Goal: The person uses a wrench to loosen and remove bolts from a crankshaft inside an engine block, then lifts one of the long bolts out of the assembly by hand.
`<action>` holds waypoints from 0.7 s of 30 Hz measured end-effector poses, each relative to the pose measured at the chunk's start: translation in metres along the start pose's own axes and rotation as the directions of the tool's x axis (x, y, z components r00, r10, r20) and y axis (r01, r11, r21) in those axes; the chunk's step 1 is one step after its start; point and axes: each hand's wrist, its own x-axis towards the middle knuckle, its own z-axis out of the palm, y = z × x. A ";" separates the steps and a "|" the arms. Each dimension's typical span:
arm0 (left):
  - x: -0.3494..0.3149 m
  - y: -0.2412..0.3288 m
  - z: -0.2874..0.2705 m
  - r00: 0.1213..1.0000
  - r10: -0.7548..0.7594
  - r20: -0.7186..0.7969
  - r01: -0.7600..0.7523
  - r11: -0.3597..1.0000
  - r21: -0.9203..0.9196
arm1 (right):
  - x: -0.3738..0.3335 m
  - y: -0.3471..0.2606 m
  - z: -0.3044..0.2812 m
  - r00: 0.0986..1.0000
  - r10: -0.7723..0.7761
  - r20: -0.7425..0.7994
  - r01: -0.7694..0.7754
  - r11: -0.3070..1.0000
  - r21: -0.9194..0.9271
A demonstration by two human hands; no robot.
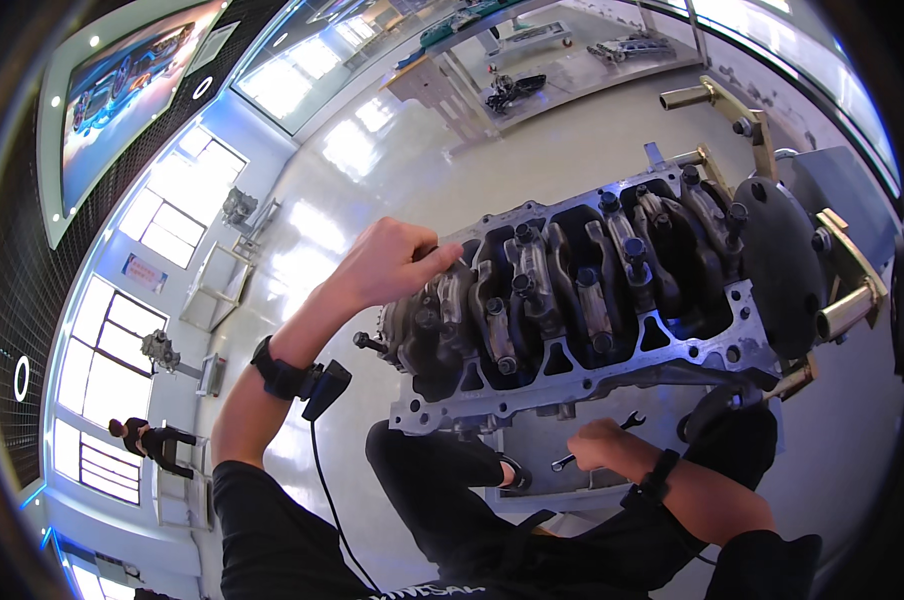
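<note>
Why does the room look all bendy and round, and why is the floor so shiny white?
In the head view, the fisheye lens curves straight lines near the rim, so the windows bow and the corners go black. The glossy floor mirrors bright windows as white glare patches. The middle stays sharp: the engine block, the left hand on its end, and the right hand gripping a wrench are clear.

**Hands on the engine block**

I see my left hand [397, 262] resting on the upper rim of the grey engine block [572, 290], fingers curled over its edge beside the crankshaft [532, 290]. My right hand [604, 445] sits below the block, closed around a combination wrench [597, 440]. The block hangs on a stand [842, 290] with brass-coloured arms.
</note>
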 end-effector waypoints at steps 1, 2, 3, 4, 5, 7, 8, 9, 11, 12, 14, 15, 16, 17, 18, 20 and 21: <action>0.001 0.001 0.001 1.000 -0.006 -0.011 0.007 1.000 0.013 | 0.000 0.001 0.000 1.000 0.003 0.007 -0.003 1.000 0.001; 0.000 0.000 0.002 1.000 -0.007 -0.011 0.007 1.000 0.015 | 0.000 0.000 0.000 1.000 0.002 0.006 -0.002 1.000 0.000; -0.001 -0.003 0.005 0.992 0.086 -0.090 -0.088 0.996 -0.023 | 0.000 0.000 0.000 1.000 -0.002 -0.007 0.002 1.000 -0.007; -0.002 -0.004 0.007 0.970 0.174 -0.171 -0.185 0.981 -0.053 | 0.000 -0.001 0.000 1.000 -0.005 -0.021 0.005 1.000 -0.015; -0.002 -0.002 0.006 0.970 0.173 -0.171 -0.185 0.981 -0.054 | 0.000 -0.001 0.000 1.000 -0.005 -0.019 0.005 1.000 -0.015; 0.000 0.004 0.002 0.999 0.019 -0.045 -0.017 0.999 0.032 | -0.001 -0.002 0.000 1.000 -0.002 -0.028 0.002 1.000 -0.011; 0.000 0.002 0.003 0.999 0.018 -0.045 -0.017 0.999 0.033 | -0.002 -0.002 0.000 1.000 -0.003 -0.029 0.002 1.000 -0.011; -0.001 -0.001 0.005 0.994 0.063 -0.087 -0.061 0.998 0.032 | -0.002 -0.002 0.000 0.999 -0.009 -0.046 0.009 1.000 -0.009; -0.001 -0.002 0.004 0.986 0.109 -0.129 -0.105 0.994 0.033 | -0.002 -0.001 0.001 0.998 -0.016 -0.063 0.015 1.000 -0.007; -0.001 0.001 0.002 0.991 0.094 -0.091 -0.092 0.996 0.024 | -0.001 0.000 0.002 0.999 -0.013 -0.053 0.013 1.000 -0.010; 0.000 0.004 -0.001 0.996 0.078 -0.052 -0.077 0.997 0.015 | 0.000 0.000 0.002 0.999 -0.011 -0.043 0.010 1.000 -0.012; 0.002 0.005 -0.001 0.999 0.030 -0.027 -0.029 0.999 0.035 | -0.001 0.000 0.002 0.999 -0.009 -0.032 0.008 1.000 -0.013; 0.004 0.005 -0.001 1.000 -0.019 -0.002 0.019 0.998 0.056 | -0.001 0.000 0.002 1.000 -0.006 -0.020 0.006 1.000 -0.013; 0.002 0.002 0.001 1.000 -0.021 -0.003 0.021 0.998 0.060 | -0.001 -0.001 0.002 1.000 -0.009 -0.023 0.009 1.000 -0.014; -0.001 -0.003 0.006 0.997 0.046 -0.054 -0.046 0.999 0.000 | 0.000 0.000 0.002 0.999 -0.017 -0.033 0.017 1.000 -0.019; -0.001 -0.005 0.005 0.988 0.109 -0.107 -0.116 0.992 -0.058 | -0.001 -0.001 0.002 0.999 -0.024 -0.041 0.023 0.999 -0.023; 0.000 -0.002 0.001 0.999 0.017 -0.029 -0.018 0.999 -0.032 | -0.002 -0.002 0.001 0.999 -0.016 -0.037 0.016 1.000 -0.022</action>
